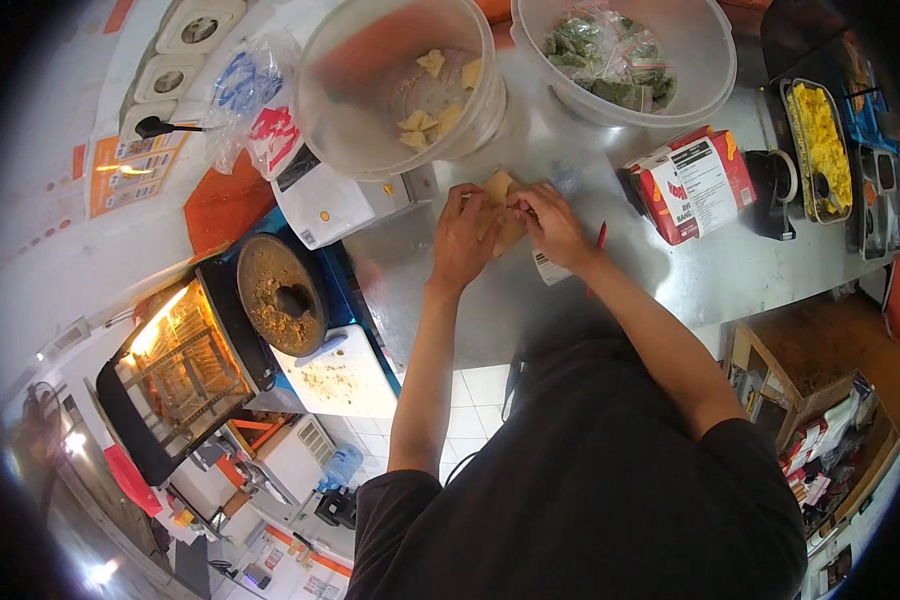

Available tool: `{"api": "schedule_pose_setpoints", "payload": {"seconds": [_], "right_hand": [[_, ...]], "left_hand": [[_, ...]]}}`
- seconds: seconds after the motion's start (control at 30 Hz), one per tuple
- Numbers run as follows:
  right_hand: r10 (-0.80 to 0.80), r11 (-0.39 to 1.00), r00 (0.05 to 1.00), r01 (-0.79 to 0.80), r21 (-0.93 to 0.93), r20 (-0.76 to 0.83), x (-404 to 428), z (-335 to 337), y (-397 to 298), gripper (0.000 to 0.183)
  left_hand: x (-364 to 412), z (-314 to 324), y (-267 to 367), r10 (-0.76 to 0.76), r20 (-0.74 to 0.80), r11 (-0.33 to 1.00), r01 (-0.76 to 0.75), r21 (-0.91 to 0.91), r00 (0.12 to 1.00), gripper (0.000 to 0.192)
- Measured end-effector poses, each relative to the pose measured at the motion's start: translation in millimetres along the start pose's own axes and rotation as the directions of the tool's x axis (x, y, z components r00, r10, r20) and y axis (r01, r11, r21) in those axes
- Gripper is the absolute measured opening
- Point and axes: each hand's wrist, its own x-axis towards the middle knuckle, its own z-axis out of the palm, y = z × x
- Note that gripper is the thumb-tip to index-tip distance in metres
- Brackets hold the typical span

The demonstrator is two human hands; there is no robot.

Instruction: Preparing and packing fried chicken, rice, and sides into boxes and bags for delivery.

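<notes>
A small folded piece of brown paper (pixel 508 238) lies under both hands at the steel table's far side. My left hand (pixel 461 238) rests on its left part, fingers bent and thumb pressing it. Thumb and fingers of my right hand (pixel 553 223) pinch the paper's right edge. The fingers partly cover the paper, so its folds are hard to make out. Close to my right wrist lie a printed white slip (pixel 552 268) and a red pen (pixel 602 235), both partly hidden by the forearm.
Beyond my hands stand a clear plastic tub (pixel 390 154) with folded yellowish pieces and another tub (pixel 630 112) holding bagged greens. A red printed box (pixel 694 184), tape dispenser (pixel 772 191) and tray of yellow food (pixel 821 150) are right. Left are a stone mortar (pixel 259 259) and cutting board (pixel 367 386).
</notes>
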Motion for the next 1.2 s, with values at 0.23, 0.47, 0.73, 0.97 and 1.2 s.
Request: {"api": "schedule_pose_setpoints", "payload": {"seconds": [0.23, 0.47, 0.73, 0.97, 1.2], "right_hand": [[0.229, 0.964, 0.943, -0.184, 0.191, -0.243, -14.9, 2.1, -10.7, 0.015], [0.497, 0.868, 0.865, -0.497, -0.017, 0.067, -102.5, -26.3, 8.9, 0.033], [0.278, 0.960, 0.948, -0.267, -0.088, 0.156, -95.2, -11.1, 2.7, 0.023], [-0.048, 0.998, 0.996, 0.051, 0.029, -0.074, -33.3, -25.1, -62.0, 0.026], [0.268, 0.814, 0.951, -0.136, -0.565, 0.157, 2.7, -9.3, -66.0, 0.039]], "left_hand": [[-12.2, -1.4, 21.0, 0.143, -0.063, 0.984, -0.136, 0.116, 0.988, 0.047], [-114.2, 74.2, 20.7, -0.363, -0.139, 0.913, 0.322, -0.249, 0.921, 0.042], [-121.6, 115.5, 4.5, -0.543, -0.081, 0.664, 0.368, -0.651, 0.836, 0.046], [-66.8, 22.6, 60.2, -0.046, -0.458, 0.997, 0.016, -0.069, 0.888, 0.029], [-33.4, 35.5, -12.0, -0.008, -0.127, 0.997, 0.018, 0.075, 0.992, 0.049]]}}
